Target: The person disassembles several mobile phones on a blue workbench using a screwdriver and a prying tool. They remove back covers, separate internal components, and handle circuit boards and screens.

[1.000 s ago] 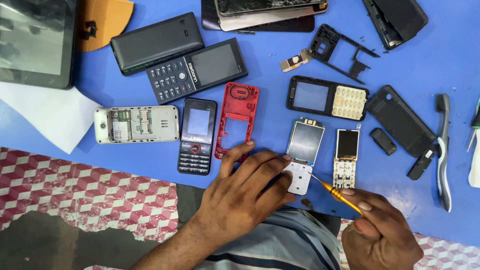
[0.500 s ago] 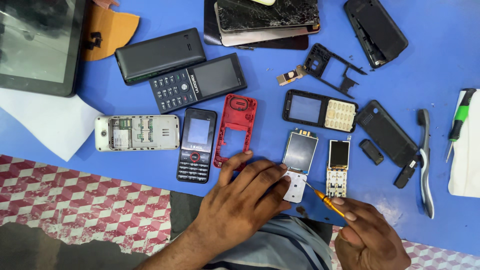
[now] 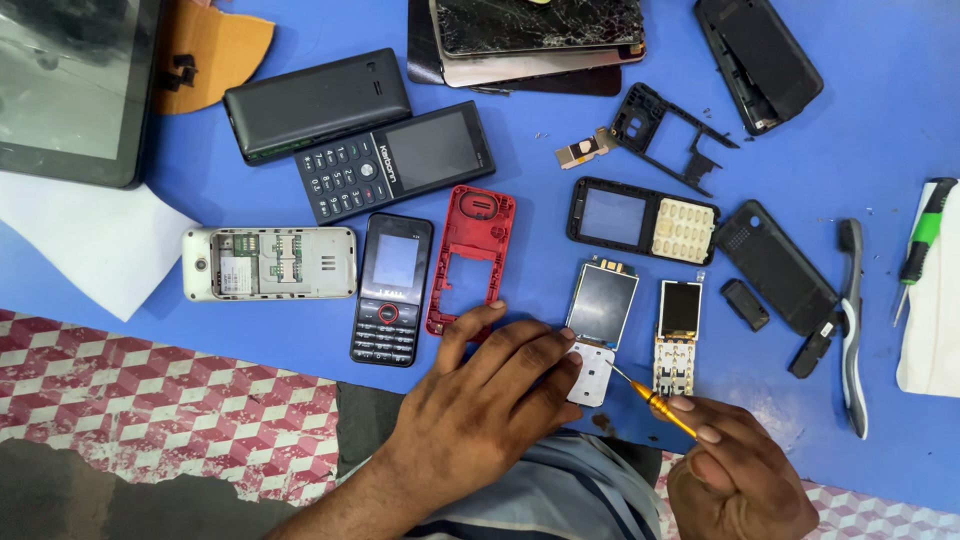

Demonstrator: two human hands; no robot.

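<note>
My left hand (image 3: 490, 400) lies flat on the blue table, its fingertips pressing the white lower part of a bare phone board with a dark screen (image 3: 600, 320). My right hand (image 3: 735, 470) grips a thin orange-handled screwdriver (image 3: 655, 400), whose metal tip touches the board's lower right edge. A second bare board with a small screen and gold keypad contacts (image 3: 678, 335) lies just to the right. A red phone frame (image 3: 468, 255) sits above my left hand, next to a black keypad phone (image 3: 392, 288).
Around lie a black phone front with cream keypad (image 3: 645, 218), a silver phone back (image 3: 268, 263), two larger black phones (image 3: 395, 160), cracked smartphones (image 3: 535, 30), black covers (image 3: 775, 265), a grey toothbrush (image 3: 853, 320), a green screwdriver (image 3: 925, 240), a tablet (image 3: 65, 85) and white paper (image 3: 90, 245).
The view has shifted slightly, moving everything a little in frame. Both hands stay at the bare board, with the screwdriver tip still against it.
</note>
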